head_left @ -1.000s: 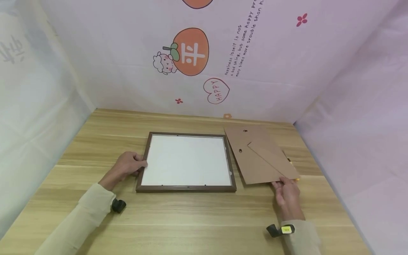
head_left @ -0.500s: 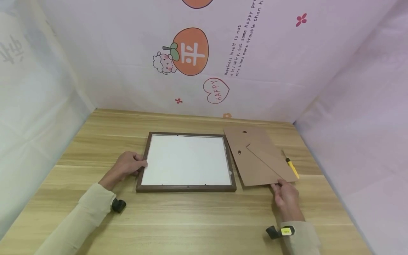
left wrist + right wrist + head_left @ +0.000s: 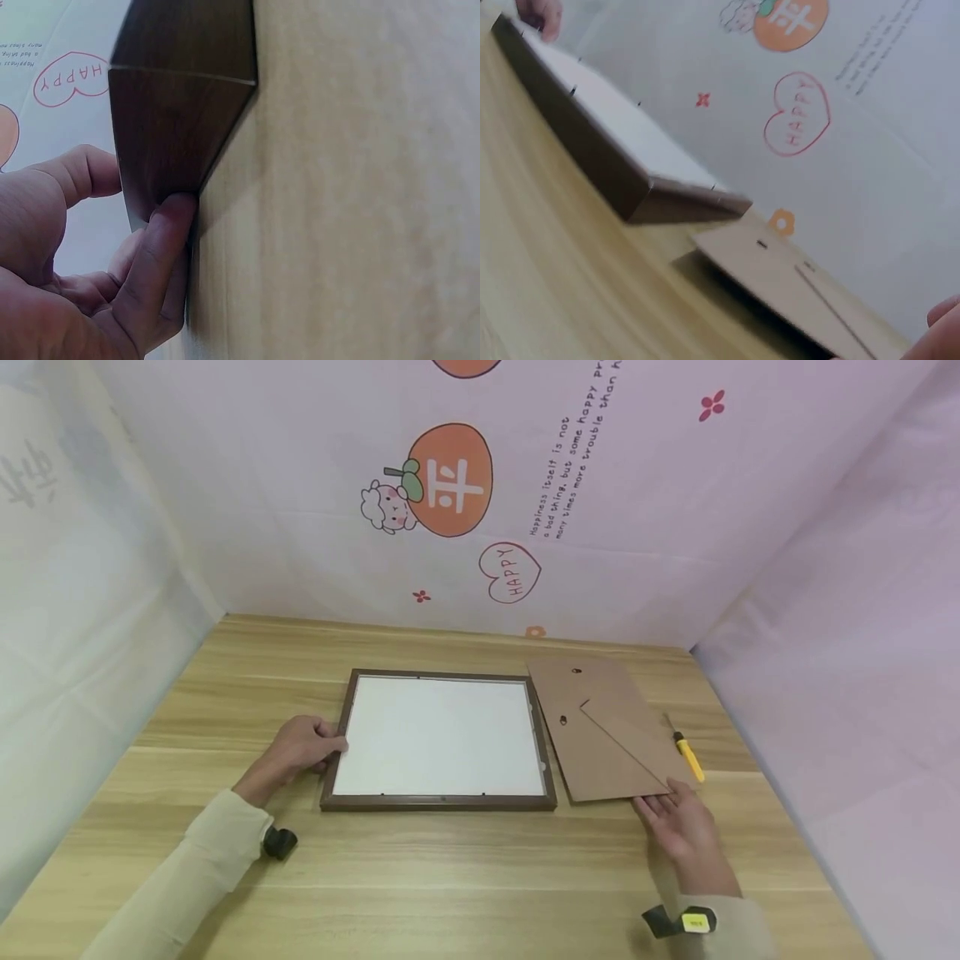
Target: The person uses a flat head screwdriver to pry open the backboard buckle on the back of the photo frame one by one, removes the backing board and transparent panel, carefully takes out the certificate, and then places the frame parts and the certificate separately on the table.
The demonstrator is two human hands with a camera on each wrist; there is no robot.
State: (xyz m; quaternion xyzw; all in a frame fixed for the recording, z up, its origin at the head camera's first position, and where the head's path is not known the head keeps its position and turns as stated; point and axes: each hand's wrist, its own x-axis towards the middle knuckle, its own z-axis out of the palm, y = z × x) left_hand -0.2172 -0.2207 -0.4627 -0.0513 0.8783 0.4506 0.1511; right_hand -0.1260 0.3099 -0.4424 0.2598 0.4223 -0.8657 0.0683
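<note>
A dark brown picture frame with a white inside lies flat in the middle of the wooden table. My left hand grips its left edge; in the left wrist view my left hand curls thumb and fingers round the frame. A brown backing board with a folded stand lies just right of the frame. My right hand lies open at the board's near right corner, holding nothing. The right wrist view shows the frame and the board.
A small yellow-handled tool lies on the table just right of the board. Printed fabric walls close in the table at the back and both sides. Bare wood stretches along the front of the table.
The backing board has slid a little left and settled flat, uncovering the yellow tool. My right hand has let go of the board's corner and drawn back. The left hand has not moved.
</note>
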